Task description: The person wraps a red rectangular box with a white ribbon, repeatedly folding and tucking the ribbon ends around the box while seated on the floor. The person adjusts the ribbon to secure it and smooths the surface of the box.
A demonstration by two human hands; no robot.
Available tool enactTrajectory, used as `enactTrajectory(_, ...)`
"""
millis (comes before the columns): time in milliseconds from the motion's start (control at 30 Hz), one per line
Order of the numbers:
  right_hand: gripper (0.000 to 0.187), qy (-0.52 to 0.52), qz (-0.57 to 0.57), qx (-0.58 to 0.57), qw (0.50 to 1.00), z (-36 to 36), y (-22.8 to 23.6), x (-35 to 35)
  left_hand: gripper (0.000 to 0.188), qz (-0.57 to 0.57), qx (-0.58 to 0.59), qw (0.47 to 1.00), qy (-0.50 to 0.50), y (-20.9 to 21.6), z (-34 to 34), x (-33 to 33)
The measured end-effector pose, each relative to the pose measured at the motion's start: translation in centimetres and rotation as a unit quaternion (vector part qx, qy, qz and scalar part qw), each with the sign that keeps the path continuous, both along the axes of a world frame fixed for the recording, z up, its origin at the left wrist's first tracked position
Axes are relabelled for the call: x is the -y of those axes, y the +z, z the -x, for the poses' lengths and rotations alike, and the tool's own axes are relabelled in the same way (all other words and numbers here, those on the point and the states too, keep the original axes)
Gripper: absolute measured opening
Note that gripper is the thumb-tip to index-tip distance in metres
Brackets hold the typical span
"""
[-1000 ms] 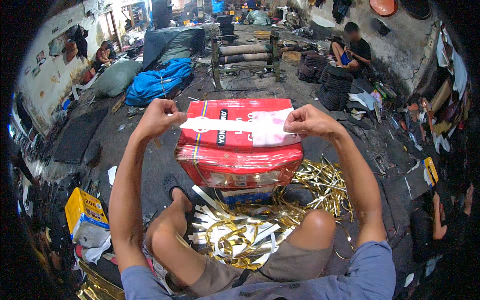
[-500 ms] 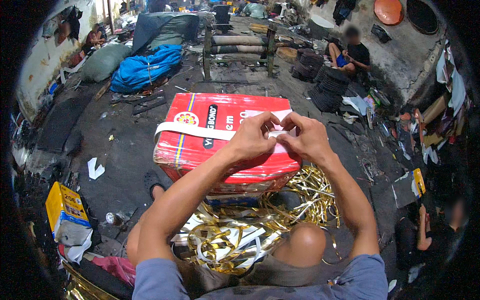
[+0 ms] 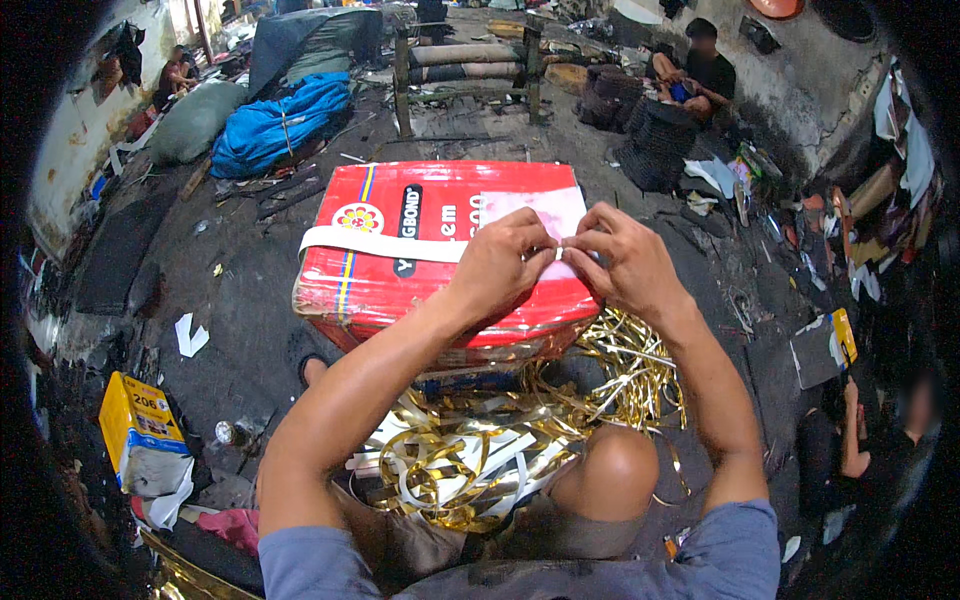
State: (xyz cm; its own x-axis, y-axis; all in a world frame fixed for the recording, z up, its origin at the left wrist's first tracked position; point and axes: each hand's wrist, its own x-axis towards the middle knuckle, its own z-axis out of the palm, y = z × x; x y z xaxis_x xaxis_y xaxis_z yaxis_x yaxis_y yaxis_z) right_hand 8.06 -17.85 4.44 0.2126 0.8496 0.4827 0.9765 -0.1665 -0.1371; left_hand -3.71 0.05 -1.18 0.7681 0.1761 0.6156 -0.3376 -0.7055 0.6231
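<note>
In front of me stands a red box (image 3: pixel 405 295) with printing and a round flower emblem on its top. A long white strip (image 3: pixel 380 245) lies across the top, its left end curling at the box's left edge, and runs under my left hand. My left hand (image 3: pixel 503 258) is closed, thumb and fingers pinching white strip material. From the other side my right hand (image 3: pixel 622 255) pinches it too, and a small white bit shows between the fingertips of both hands. Beneath them a pinkish-white sheet (image 3: pixel 530 212) covers the box's right part. The strip's exact shape between my fingers is hidden.
Shiny gold and white strips (image 3: pixel 450 465) are heaped between my legs and beside the box. A yellow carton (image 3: pixel 145 425) stands at left. Farther off are a blue bundle (image 3: pixel 280 125), a wooden rack (image 3: pixel 465 75) and a seated person (image 3: pixel 710 75). Another person (image 3: pixel 850 440) is at lower right.
My fingers have shifted from curling together over the white strip to pinching it with fingertips, palms a little farther apart. The pink-white sheet shows more. The whole view has tilted slightly.
</note>
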Motion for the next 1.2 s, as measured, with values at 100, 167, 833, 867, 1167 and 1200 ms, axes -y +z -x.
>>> enactTrajectory(100,0.022,0.012,0.037,0.001,0.999,0.0,0.6,0.1,0.013,0.026,-0.034,0.999,-0.01,0.6,-0.3,-0.5)
enactTrajectory(167,0.021,0.018,0.045,-0.065,0.997,-0.2,1.0,-0.1,0.013,0.059,-0.049,0.997,-0.009,0.9,-0.1,-0.7)
enactTrajectory(833,0.012,-0.089,-0.132,-0.53,0.833,-2.1,-4.0,-2.5,0.018,0.032,-0.148,0.988,0.013,2.3,-2.2,-1.9)
enactTrajectory(867,0.015,-0.088,-0.164,-0.506,0.842,-2.3,-4.3,-2.4,0.018,0.012,-0.154,0.988,0.001,2.4,-2.7,-2.3)
enactTrajectory(1167,0.039,-0.073,-0.197,-0.433,0.877,-2.4,-7.3,-0.3,0.014,0.095,-0.059,0.993,-0.039,2.2,-3.5,1.3)
enactTrajectory(1200,0.038,-0.057,-0.208,-0.439,0.872,-2.1,-6.9,-0.6,0.013,0.097,-0.05,0.993,-0.042,1.9,-3.3,1.2)
